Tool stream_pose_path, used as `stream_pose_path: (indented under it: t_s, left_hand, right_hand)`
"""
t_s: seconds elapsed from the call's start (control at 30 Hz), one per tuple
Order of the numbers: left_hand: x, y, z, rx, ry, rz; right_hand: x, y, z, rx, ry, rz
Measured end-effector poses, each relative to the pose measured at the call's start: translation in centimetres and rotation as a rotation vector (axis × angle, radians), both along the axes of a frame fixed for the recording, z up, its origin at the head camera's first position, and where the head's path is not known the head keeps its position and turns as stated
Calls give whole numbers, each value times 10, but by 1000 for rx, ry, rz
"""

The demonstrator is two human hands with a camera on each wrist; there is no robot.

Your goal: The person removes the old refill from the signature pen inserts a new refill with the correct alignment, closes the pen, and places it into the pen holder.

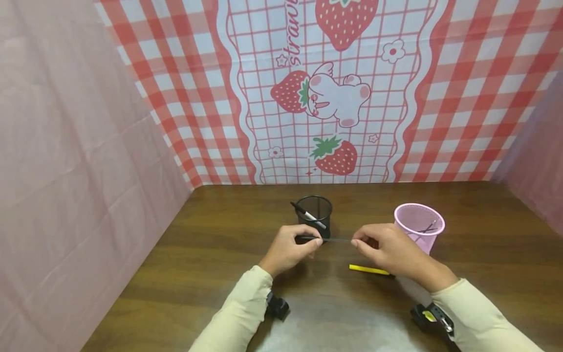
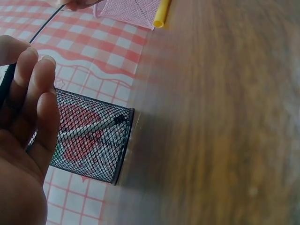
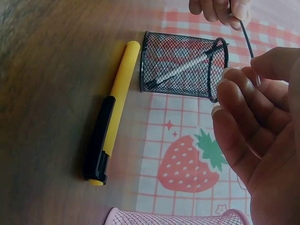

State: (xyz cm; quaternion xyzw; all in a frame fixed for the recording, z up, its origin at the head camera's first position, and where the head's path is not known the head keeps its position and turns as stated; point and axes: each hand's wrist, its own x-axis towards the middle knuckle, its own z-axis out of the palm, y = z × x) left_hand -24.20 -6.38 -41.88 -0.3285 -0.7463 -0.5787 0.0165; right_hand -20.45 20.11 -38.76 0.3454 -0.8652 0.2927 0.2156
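A thin dark pen refill (image 1: 336, 240) stretches level between my two hands above the table. My left hand (image 1: 292, 247) pinches its left part, where a thicker dark section (image 2: 6, 83) shows between the fingers. With thumb and fingertips my right hand (image 1: 391, 247) pinches the other end; a short clear tip (image 3: 258, 81) pokes out past the thumb. Just behind the left hand stands a black mesh cup (image 1: 313, 205) with a white, black-ended pen (image 1: 313, 218) leaning in it. Below the right hand lies a yellow-and-black stick-shaped tool (image 3: 123, 79), partly hidden in the head view.
Behind the right hand is a pink mesh cup (image 1: 419, 220) holding thin dark items. The brown wooden table (image 1: 211, 274) ends at a red-and-white checked cloth (image 1: 193, 98) with strawberries. Pale pink cloth (image 1: 88, 146) hangs at the left.
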Motion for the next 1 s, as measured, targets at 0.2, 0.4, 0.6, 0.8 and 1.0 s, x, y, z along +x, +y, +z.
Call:
stream_pose_path:
  t_s: [0.2, 0.4, 0.6, 0.8, 1.0]
  left_hand:
    - [0, 0, 1, -7, -5, 12]
    - [-1, -1, -1, -7, -3, 16]
    - [-1, -1, -2, -6, 5, 19]
    - [-1, -2, -2, 9, -7, 22]
    - [0, -2, -1, 19, -19, 33]
  right_hand:
    - [-2, 1, 2, -17, 25, 4]
    - [-3, 2, 3, -27, 23, 9]
    - [-3, 3, 3, -26, 19, 3]
    - [-3, 3, 2, -26, 26, 6]
    - [-2, 4, 4, -26, 41, 7]
